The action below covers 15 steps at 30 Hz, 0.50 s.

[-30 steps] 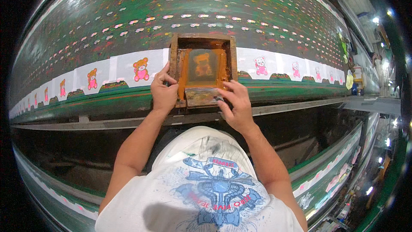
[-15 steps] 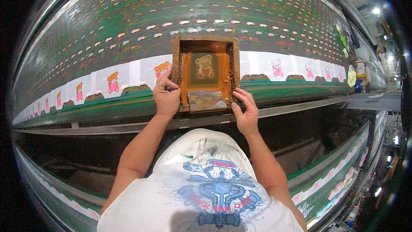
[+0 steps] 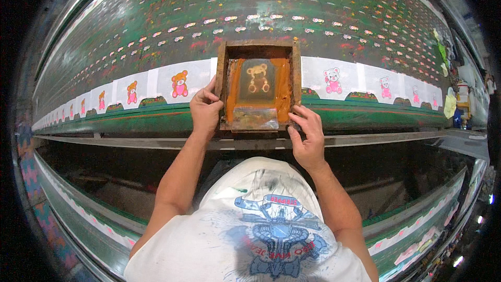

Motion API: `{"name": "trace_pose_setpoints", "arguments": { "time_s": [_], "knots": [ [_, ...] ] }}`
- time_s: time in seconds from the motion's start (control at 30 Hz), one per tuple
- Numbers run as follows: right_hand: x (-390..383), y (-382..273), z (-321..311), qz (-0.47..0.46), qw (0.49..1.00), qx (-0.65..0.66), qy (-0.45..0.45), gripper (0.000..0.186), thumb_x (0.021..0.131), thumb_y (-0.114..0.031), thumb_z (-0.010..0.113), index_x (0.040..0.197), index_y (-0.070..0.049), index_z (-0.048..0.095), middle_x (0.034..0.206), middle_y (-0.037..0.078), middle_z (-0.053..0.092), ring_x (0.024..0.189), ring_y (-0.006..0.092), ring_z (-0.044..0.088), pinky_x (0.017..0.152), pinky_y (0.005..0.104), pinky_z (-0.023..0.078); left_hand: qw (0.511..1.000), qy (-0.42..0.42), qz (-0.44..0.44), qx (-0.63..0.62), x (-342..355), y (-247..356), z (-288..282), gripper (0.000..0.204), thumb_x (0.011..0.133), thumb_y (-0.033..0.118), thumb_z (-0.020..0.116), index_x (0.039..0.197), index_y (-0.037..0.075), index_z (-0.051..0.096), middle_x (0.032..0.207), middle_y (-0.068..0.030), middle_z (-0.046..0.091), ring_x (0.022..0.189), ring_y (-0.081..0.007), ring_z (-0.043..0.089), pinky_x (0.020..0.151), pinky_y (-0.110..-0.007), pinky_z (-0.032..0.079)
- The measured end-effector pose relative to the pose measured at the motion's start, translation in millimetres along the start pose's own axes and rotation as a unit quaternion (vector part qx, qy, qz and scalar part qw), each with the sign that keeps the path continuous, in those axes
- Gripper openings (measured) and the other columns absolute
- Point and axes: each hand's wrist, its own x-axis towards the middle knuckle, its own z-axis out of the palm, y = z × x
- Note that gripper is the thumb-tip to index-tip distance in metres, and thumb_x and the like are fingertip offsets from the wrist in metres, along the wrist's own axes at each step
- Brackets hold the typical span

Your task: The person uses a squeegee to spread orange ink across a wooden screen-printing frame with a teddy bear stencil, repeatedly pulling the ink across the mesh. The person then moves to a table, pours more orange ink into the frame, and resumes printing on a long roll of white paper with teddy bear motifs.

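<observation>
1. We are inspecting a worn, stained wooden frame, which is sitting over a white strip on a long green table; whether it is touching the strip, we cannot tell.
2. Inside, we are noting an orange coating edging a dark panel, a smeared flat blade lying at the near end, and a pale bear figure.
3. Our left hand is gripping the left side, fingers bent; our right hand is touching the near right corner, fingers curled, how firmly we cannot tell.
4. Against half a second ago, we are finding the frame farther right along the strip; our left hand is no longer covering the brown bear print.
5. The frame is hiding the strip beneath; rightward, a white-and-pink bear print is showing.
</observation>
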Motion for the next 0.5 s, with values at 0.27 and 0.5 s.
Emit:
{"name": "trace_pose_setpoints", "arguments": {
  "time_s": [0.27, 0.5],
  "knots": [
    [30.3, -32.3, 15.6, -0.164, 0.974, -0.085, -0.133, 0.043, 0.088, -0.013, 0.088, 0.128, -0.005, 0.077, 0.145, 0.017, 0.068, 0.136, 0.0405, 0.063, 0.113, 0.0516, 0.051, 1.000, 0.007, 0.006, -0.027, 0.2, -1.0, 2.4, 0.028, 0.078, -0.020, 0.067, 0.080, 0.007, 0.057, 0.166, -0.0325, 0.057, 0.156, -0.0326, 0.056, 0.126, -0.040, 0.043],
    [62.6, -36.8, 22.1, -0.201, 0.937, -0.170, -0.228, 0.041, 0.087, -0.003, 0.077, 0.127, -0.003, 0.076, 0.124, 0.016, 0.076, 0.116, 0.0368, 0.072, 0.102, 0.0478, 0.057, 1.000, -0.008, 0.005, -0.006, 1.5, -5.6, 1.6, 0.026, 0.079, -0.017, 0.069, 0.078, 0.006, 0.058, 0.166, -0.0323, 0.057, 0.156, -0.0335, 0.057, 0.123, -0.039, 0.045]
  ]
}}
